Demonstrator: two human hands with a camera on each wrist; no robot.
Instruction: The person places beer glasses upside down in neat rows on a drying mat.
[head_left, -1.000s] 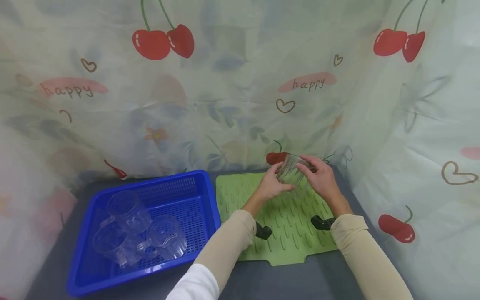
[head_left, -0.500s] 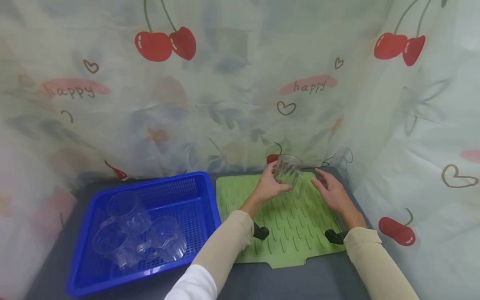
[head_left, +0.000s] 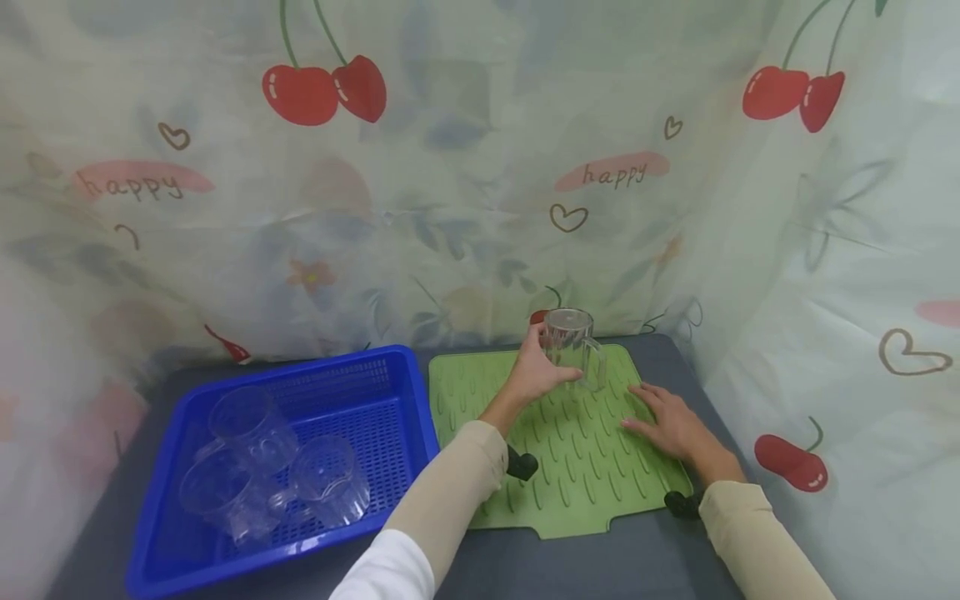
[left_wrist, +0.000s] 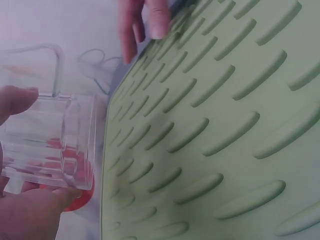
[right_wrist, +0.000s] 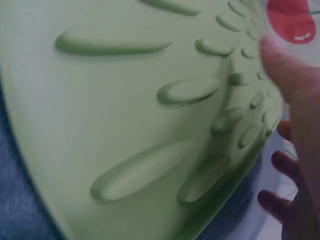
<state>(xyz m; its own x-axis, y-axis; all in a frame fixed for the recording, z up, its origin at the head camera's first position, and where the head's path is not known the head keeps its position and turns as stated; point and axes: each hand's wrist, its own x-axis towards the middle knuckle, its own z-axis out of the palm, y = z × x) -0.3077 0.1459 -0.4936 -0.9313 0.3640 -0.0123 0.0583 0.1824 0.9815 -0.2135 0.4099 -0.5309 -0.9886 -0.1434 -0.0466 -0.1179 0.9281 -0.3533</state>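
My left hand [head_left: 534, 373] grips a clear glass mug [head_left: 567, 337] over the far part of the green ridged drying mat [head_left: 570, 450]. The mug's handle points right, toward my other hand. In the left wrist view, thumb and fingers lie on either side of the mug [left_wrist: 45, 140], whose end stands just off the mat's edge. My right hand [head_left: 667, 423] is over the mat's right edge with nothing in it, fingers loosely spread. The right wrist view shows its thumb and fingertips beside the mat's rim [right_wrist: 272, 125].
Left of the mat stands a blue perforated basket [head_left: 420, 400] with several clear glass mugs [head_left: 330, 479] at its left side. Grey tabletop [head_left: 637, 558] shows around the mat. A patterned curtain [head_left: 465, 167] hangs close behind the table and along its sides.
My right hand has let go of the mug and moved down and right to the mat's edge. The mug, still in my left hand, has turned more upright, with its handle now to the right.
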